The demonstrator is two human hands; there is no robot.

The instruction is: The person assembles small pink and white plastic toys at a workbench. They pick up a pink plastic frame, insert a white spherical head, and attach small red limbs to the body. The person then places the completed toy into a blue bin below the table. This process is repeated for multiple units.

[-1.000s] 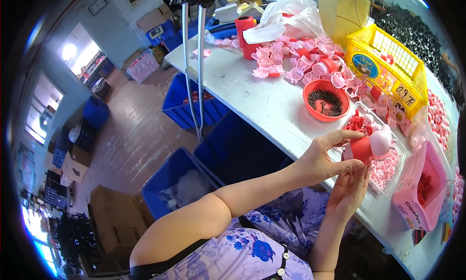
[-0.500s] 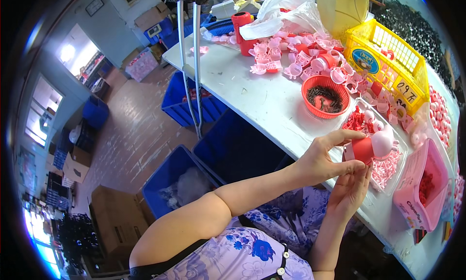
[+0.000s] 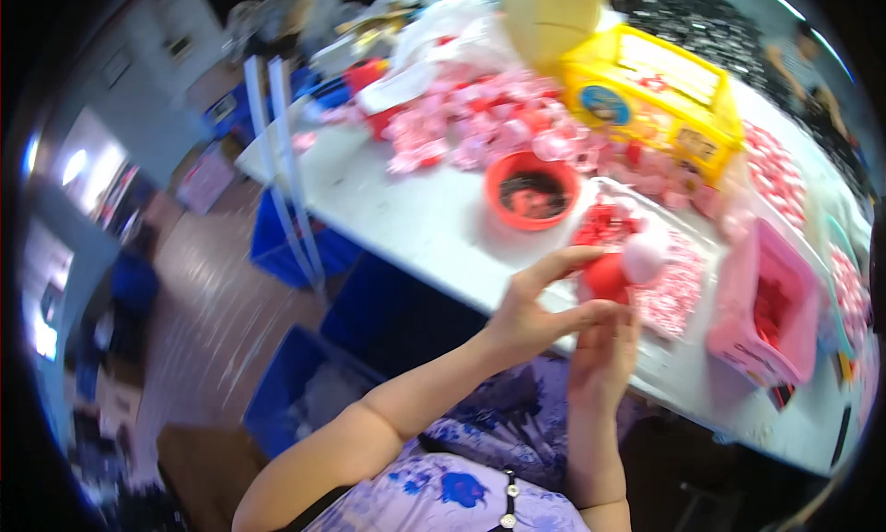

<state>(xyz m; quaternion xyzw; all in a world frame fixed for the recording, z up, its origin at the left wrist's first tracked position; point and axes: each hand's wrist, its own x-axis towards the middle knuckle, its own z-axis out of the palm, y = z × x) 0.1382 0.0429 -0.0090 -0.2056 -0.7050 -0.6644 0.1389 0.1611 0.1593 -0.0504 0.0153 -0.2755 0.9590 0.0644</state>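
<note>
Over the table's front edge I hold a small red and pink plastic toy part (image 3: pixel 606 276) with a rounded pale pink end. My left hand (image 3: pixel 533 312) is closed on its left side, thumb below and fingers above. From beneath, my right hand (image 3: pixel 604 352) is closed against the same part, its fingertips partly hidden. Just behind the toy part lies a clear tray (image 3: pixel 703 255) of small red and pink pieces. A red plastic basket (image 3: pixel 495 215) with small dark screw-like bits stands to the left of that tray. Motion blurs the picture.
Pink and red plastic parts (image 3: pixel 480 117) are heaped at the back of the white table (image 3: pixel 397 200). A yellow crate (image 3: pixel 729 154) stands behind the tray, a pink bin (image 3: pixel 729 334) on the right. Blue bins (image 3: pixel 277 375) sit on the floor at left, beside metal poles (image 3: pixel 293 177).
The view has swung, so the table and its things sit further left in the picture. Both hands still grip the toy part in much the same way.
</note>
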